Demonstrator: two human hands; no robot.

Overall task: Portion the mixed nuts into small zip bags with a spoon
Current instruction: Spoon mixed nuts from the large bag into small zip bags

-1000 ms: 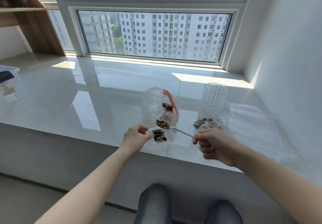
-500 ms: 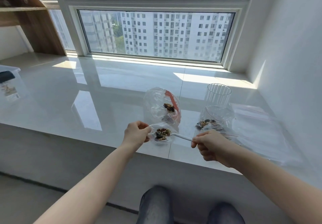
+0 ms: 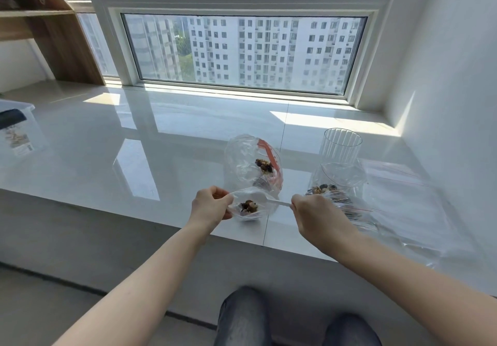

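My left hand pinches the mouth of a small clear zip bag near the sill's front edge; a little heap of mixed nuts lies inside it. My right hand grips the handle of a white plastic spoon, whose bowl reaches into that bag. Behind stands a larger puffed-up clear bag with a red zip strip, holding a few nuts. To the right a clear bag with mixed nuts sits just beyond my right hand.
A ribbed clear plastic cup stands behind the right bag. Flat empty zip bags lie at the right by the wall. A clear lidded box sits at the far left. The glossy white sill ends above my knees.
The spoon's load of nuts has dropped into the small bag, and the bag has come lower and nearer the sill's edge with both hands.
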